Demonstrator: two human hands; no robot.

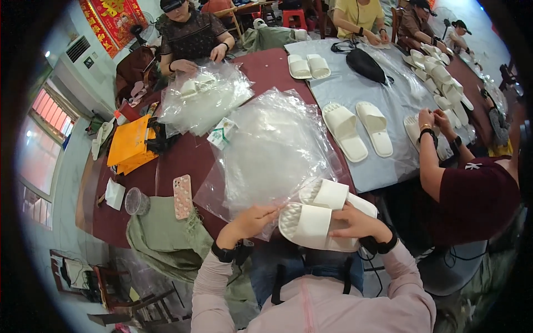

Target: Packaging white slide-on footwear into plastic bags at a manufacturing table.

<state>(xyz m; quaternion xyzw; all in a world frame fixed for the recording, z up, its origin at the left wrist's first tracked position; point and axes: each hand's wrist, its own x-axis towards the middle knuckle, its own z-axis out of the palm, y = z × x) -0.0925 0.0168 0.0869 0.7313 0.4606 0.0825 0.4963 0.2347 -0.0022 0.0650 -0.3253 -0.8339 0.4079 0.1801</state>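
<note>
A pair of white slippers [312, 226] lies side by side at the table's near edge, in front of my body. My right hand [358, 225] grips the nearer slipper, its fingers bent over the strap and the open end. My left hand [252, 223] is beside the left end of the slippers, fingers drawn together on the edge of a clear plastic bag [266, 150]. That bag lies on a broad stack of similar bags. Exactly how the left fingertips meet the plastic is hard to see.
Left on the dark red table [186, 158] are an orange bag [130, 143], a phone [182, 197], a clear cup [136, 202] and green cloth [161, 227]. Slippers [345, 132] stand on a grey cover to the right. Co-workers sit around the table, one close at right [472, 194].
</note>
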